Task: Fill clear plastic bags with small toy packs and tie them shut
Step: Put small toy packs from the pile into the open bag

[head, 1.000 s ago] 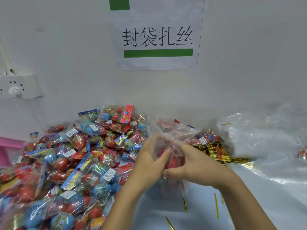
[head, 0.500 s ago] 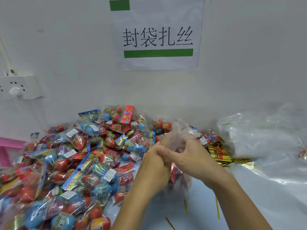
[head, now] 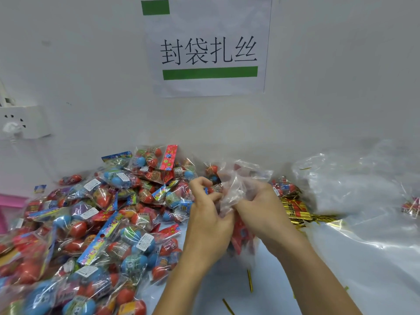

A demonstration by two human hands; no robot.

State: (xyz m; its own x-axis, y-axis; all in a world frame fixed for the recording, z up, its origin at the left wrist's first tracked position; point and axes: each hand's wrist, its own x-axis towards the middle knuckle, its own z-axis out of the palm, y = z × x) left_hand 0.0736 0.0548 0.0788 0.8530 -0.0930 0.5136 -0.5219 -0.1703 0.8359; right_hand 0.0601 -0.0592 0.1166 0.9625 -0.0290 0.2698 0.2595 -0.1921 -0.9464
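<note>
A: Which step is judged to be in hand?

B: The closing of a filled bag. The clear bag (head: 238, 192) is held just right of the frame's centre, its loose mouth being gathered above red toy packs seen inside it at about 6 o'clock from the gathered plastic.

A: How are the hands set?

B: The left hand (head: 208, 214) is curled, its fingers pinching the bag's plastic at 9 o'clock of the neck. The right hand (head: 263, 208) is closed round the bunched plastic from 3 o'clock. Nothing else is held by either.

A: Where is the supply?

B: The pile of toy packs (head: 95, 223) is spread across the surface (head: 363, 280) from 9 o'clock to 7 o'clock of the hands. A bundle of gold ties (head: 295, 210) lies at 3 o'clock, just beyond the right hand, and loose ties (head: 250, 280) lie at 6 o'clock. Spare bags (head: 363, 183) are heaped at 2 o'clock.

A: What is called for next?

B: Probably, the neck should be twisted tight and kept pinched by 1 hand, so that 1 tie can be fetched and wound round it.
</note>
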